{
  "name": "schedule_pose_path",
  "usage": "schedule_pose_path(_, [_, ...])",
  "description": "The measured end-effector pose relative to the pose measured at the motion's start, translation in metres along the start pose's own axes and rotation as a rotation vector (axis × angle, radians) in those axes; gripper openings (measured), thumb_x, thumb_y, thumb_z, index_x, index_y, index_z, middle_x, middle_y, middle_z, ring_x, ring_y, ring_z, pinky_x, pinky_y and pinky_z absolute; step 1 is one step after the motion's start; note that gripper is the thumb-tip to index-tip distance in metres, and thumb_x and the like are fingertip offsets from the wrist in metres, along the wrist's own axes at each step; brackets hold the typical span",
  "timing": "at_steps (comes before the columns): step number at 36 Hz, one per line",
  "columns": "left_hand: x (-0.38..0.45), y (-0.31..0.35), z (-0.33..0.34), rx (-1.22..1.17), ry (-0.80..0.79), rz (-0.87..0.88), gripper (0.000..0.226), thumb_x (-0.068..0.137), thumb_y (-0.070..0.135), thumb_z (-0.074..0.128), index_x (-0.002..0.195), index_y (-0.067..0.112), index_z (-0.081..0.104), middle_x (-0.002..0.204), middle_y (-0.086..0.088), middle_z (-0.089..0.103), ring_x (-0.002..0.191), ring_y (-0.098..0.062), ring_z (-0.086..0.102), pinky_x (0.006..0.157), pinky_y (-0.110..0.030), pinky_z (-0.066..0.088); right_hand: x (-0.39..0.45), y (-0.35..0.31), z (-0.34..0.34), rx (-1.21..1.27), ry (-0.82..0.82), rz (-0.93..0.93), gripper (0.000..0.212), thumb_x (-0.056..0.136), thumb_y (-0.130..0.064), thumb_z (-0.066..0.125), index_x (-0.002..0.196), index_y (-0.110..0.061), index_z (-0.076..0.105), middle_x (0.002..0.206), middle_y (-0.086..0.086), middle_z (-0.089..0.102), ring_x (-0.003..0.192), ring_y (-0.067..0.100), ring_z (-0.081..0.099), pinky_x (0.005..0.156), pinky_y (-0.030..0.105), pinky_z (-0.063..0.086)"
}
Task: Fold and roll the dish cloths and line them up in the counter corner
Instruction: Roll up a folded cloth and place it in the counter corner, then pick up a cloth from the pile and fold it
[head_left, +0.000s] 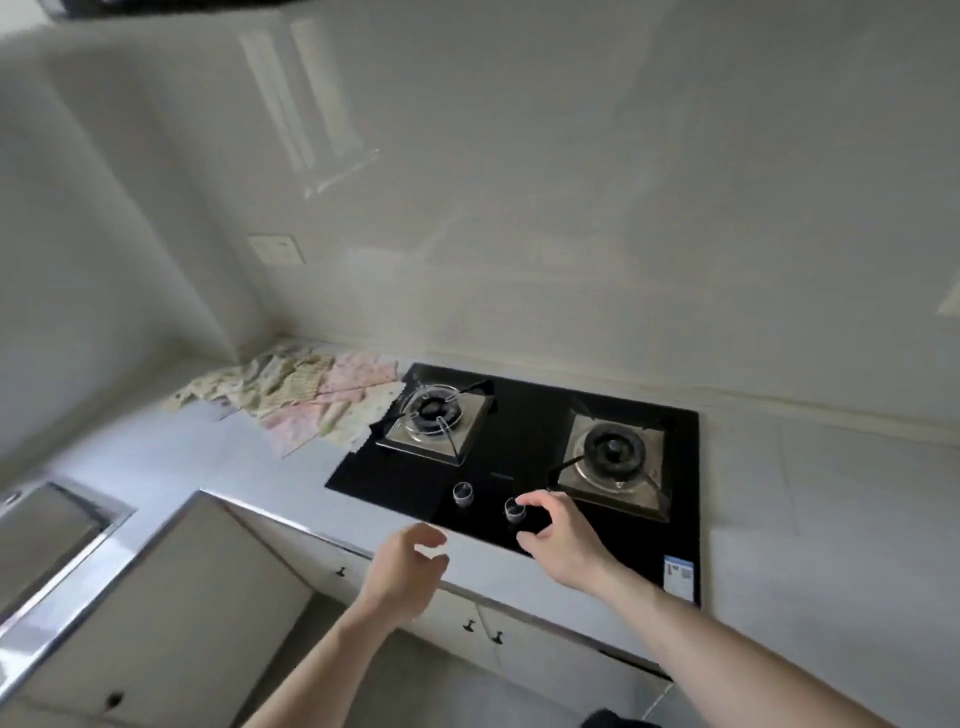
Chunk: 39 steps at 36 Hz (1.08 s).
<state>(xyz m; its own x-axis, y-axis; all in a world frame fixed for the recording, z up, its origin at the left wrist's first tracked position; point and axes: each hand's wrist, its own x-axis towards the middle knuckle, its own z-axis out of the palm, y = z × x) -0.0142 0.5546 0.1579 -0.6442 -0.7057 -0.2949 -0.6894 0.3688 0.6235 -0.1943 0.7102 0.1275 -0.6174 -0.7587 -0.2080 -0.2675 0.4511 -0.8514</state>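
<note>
The loose heap of pastel patterned dish cloths (291, 400) lies unfolded in the far counter corner, one edge touching the black glass gas hob (519, 447); both hands are empty — left hand (402, 564) and right hand (561, 540) hover with fingers loosely curled, well short of it; best to lift one top cloth by its corners, clear of the burner.

— What is cut off or covered?
— The sink (49, 525) is clipped by the left edge, and a dark object (618, 719) by the bottom edge. The lower dish cloths (291, 397) are overlapped by others.
— And the sticker (679, 576)?
— Its print cannot be read (too small, blurred).
</note>
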Motion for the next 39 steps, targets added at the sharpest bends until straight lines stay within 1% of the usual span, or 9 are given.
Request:
schedule_pose_path(4, [0.000,-0.044,-0.046,-0.060,0.097,-0.026,0.019,0.092,0.022,0.066,0.108,0.032,0.066,0.110,0.015,0.065,0.092,0.000,0.064,0.079,-0.025,0.053,0.016,-0.038,0.042,-0.038,-0.093,-0.046,0.041,0.089,-0.024,0.064,0.128,-0.035,0.056,0.127,-0.014,0.045,0.081,0.008,0.064,0.082,0.020,0.052])
schedule_pose_path(7, [0.004,-0.072,-0.076,-0.113,0.170,-0.041,0.017,0.091,0.021,0.068,0.104,0.033,0.067,0.105,0.014,0.068,0.090,-0.002,0.065,0.081,-0.028,0.055,0.034,-0.063,0.065,-0.090,-0.153,-0.080,0.041,0.090,-0.025,0.064,0.128,-0.035,0.056,0.126,-0.017,0.044,0.082,0.008,0.065,0.076,0.013,0.047])
schedule_pose_path(12, [0.015,-0.108,-0.119,-0.162,0.270,-0.069,0.017,0.089,0.023,0.069,0.101,0.034,0.068,0.102,0.017,0.068,0.089,-0.002,0.067,0.080,-0.027,0.056,0.084,-0.100,0.103,-0.090,-0.218,-0.121,0.038,0.089,-0.025,0.064,0.123,-0.037,0.055,0.124,-0.015,0.045,0.069,0.008,0.065,0.073,0.024,0.056])
schedule_pose_path(15, [0.029,-0.127,-0.142,-0.144,0.293,-0.086,0.016,0.090,0.024,0.068,0.099,0.038,0.066,0.102,0.021,0.066,0.088,0.002,0.064,0.080,-0.024,0.054,0.112,-0.119,0.131,-0.089,-0.246,-0.134,0.038,0.092,-0.021,0.062,0.126,-0.035,0.054,0.123,-0.016,0.045,0.072,0.009,0.065,0.064,0.015,0.051])
schedule_pose_path(22, [0.074,-0.171,-0.186,-0.090,0.279,-0.144,0.018,0.089,0.027,0.068,0.103,0.038,0.067,0.106,0.019,0.066,0.089,0.003,0.063,0.080,-0.019,0.050,0.162,-0.144,0.198,-0.113,-0.376,-0.137,0.038,0.091,-0.022,0.060,0.126,-0.034,0.054,0.123,-0.018,0.041,0.086,0.019,0.066,0.070,0.019,0.053])
schedule_pose_path(26, [0.099,-0.188,-0.208,-0.070,0.294,-0.141,0.015,0.090,0.030,0.069,0.096,0.042,0.066,0.104,0.017,0.065,0.088,0.000,0.062,0.077,-0.016,0.049,0.203,-0.163,0.225,-0.147,-0.409,-0.182,0.037,0.092,-0.021,0.059,0.127,-0.033,0.054,0.123,-0.018,0.041,0.088,0.013,0.063,0.073,0.015,0.052])
schedule_pose_path(29, [0.113,-0.209,-0.221,-0.047,0.258,-0.168,0.019,0.090,0.029,0.069,0.093,0.046,0.061,0.106,0.015,0.065,0.089,0.000,0.063,0.075,-0.013,0.047,0.223,-0.175,0.247,-0.157,-0.406,-0.145,0.036,0.091,-0.020,0.058,0.125,-0.030,0.055,0.122,-0.016,0.041,0.089,0.010,0.061,0.075,0.017,0.052])
schedule_pose_path(33, [0.139,-0.231,-0.236,0.000,0.183,-0.193,0.017,0.088,0.028,0.065,0.094,0.043,0.061,0.108,0.014,0.061,0.095,-0.004,0.063,0.086,-0.023,0.050,0.246,-0.182,0.267,-0.185,-0.392,-0.165,0.035,0.092,-0.022,0.059,0.125,-0.031,0.054,0.126,-0.013,0.041,0.107,0.004,0.052,0.091,0.021,0.048])
schedule_pose_path(39, [0.201,-0.265,-0.271,0.051,0.068,-0.130,0.019,0.086,0.028,0.066,0.099,0.041,0.062,0.110,0.013,0.062,0.097,-0.005,0.064,0.088,-0.024,0.051,0.282,-0.189,0.290,-0.205,-0.277,-0.094,0.037,0.094,-0.019,0.059,0.129,-0.028,0.053,0.129,-0.014,0.039,0.115,0.005,0.046,0.091,0.017,0.045])
